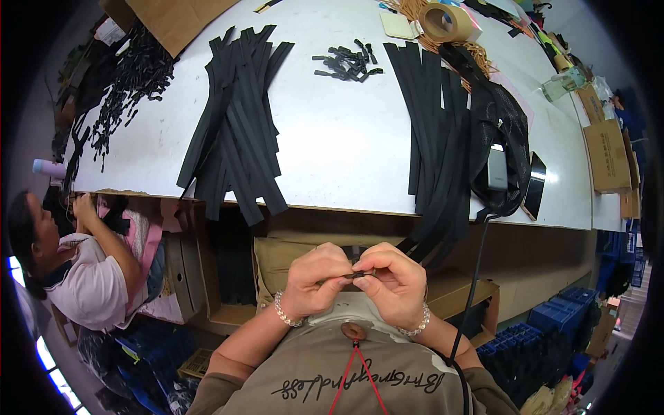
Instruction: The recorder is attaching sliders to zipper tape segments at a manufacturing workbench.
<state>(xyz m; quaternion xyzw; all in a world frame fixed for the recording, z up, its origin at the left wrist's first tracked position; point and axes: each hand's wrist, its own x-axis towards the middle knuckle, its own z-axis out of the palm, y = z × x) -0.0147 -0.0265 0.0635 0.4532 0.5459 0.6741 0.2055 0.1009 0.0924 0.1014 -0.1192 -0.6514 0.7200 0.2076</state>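
Close in front of my chest, my left hand and my right hand meet, fingertips nearly touching. Both pinch one small black piece. Most of it is covered by the fingers, so its exact kind cannot be made out. Beyond the hands, on the white table, lies a loose pile of small black pieces. Long flat black strips are heaped to its left. More black strips lie to its right, their near ends drooping over the table's front edge.
A big heap of small black parts covers the far left. At the right are a black mesh bag, a phone, a tape roll and a cable. Another person sits at left. Blue crates stand lower right.
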